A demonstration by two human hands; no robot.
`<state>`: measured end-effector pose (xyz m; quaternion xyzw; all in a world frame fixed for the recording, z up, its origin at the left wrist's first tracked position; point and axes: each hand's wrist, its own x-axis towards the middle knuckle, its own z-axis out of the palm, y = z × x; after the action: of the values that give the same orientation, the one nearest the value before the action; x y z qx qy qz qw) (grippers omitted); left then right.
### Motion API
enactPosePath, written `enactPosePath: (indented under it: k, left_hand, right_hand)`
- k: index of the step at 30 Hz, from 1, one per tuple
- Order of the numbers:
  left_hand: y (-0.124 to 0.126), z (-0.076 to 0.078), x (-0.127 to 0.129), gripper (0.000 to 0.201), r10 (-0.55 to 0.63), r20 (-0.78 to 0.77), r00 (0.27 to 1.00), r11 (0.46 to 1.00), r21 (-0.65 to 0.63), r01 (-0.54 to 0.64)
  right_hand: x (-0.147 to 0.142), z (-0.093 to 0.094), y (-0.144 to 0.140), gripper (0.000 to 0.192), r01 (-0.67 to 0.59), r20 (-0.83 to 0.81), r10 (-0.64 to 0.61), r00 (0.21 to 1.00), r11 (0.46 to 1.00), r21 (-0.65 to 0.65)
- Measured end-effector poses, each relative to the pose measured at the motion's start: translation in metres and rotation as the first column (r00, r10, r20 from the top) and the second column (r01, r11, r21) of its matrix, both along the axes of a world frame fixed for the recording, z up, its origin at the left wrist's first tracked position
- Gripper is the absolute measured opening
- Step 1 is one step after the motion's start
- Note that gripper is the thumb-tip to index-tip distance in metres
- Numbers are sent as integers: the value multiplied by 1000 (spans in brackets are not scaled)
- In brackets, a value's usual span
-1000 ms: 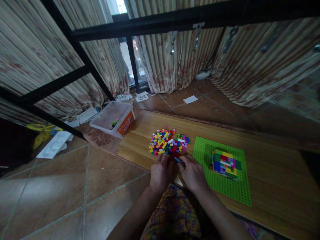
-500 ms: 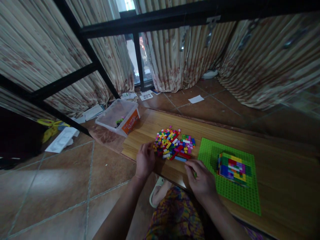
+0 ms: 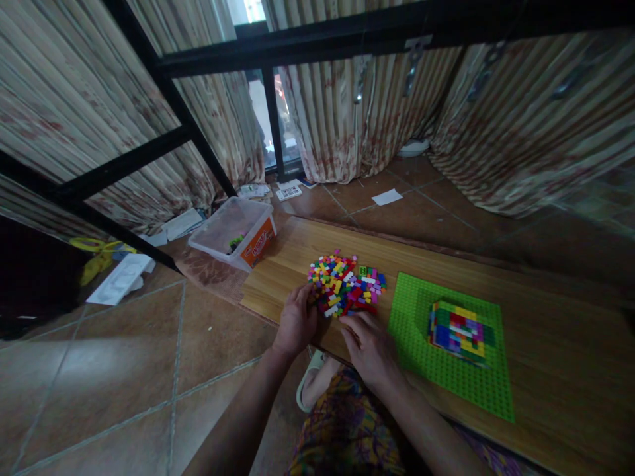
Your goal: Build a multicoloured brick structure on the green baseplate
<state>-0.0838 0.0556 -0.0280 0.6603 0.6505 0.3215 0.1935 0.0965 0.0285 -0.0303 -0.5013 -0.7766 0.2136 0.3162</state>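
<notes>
Both hands (image 3: pixel 330 334) beside brick pile (image 3: pixel 346 285)

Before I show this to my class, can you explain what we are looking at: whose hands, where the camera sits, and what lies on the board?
The camera is worn on a person's head and looks down at their own two bare hands. A wooden board lies on a tiled floor. On it sit a pile of small bricks and a green baseplate bearing a multicoloured block. The left hand touches the pile's near-left edge; the right hand rests at its near side. Whether either holds a brick cannot be seen. A clear tub stands beyond the board.
</notes>
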Motion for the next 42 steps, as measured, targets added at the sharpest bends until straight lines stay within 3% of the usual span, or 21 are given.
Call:
enactPosePath:
  k: [8,15,18,21,25,28,35,42]
  left_hand:
    - [-9,-1,5,48,14,89,996,999,49,-19]
    - [-16,-4,1,40,21,212,977,993,106,-44]
    - [-20,-4,2,38,36,285,958,992,108,-70]
    - [-26,0,10,37,39,383,923,991,107,-86]
    - [-39,10,29,38,-32,453,891,988,152,-41]
    - [-49,17,39,36,-88,461,883,985,170,10]
    - [-61,31,38,27,-77,559,825,986,-78,145]
    - [-66,40,46,17,113,813,571,936,-280,213]
  right_hand:
    - [-6,-6,15,21,38,182,-47,982,998,52]
    - [11,-5,13,17,156,139,-163,977,986,62]
    - [7,2,9,21,143,24,-144,989,990,9]
    - [-5,15,4,22,124,-227,-158,961,980,-154]
    - [-20,30,0,27,-44,-598,-270,755,889,-456]
    - [-20,34,-2,23,-112,-685,-326,651,851,-512]
    - [0,41,-14,16,-76,-615,-275,739,873,-481]
    - [8,34,-26,19,-122,-585,-289,758,818,-563]
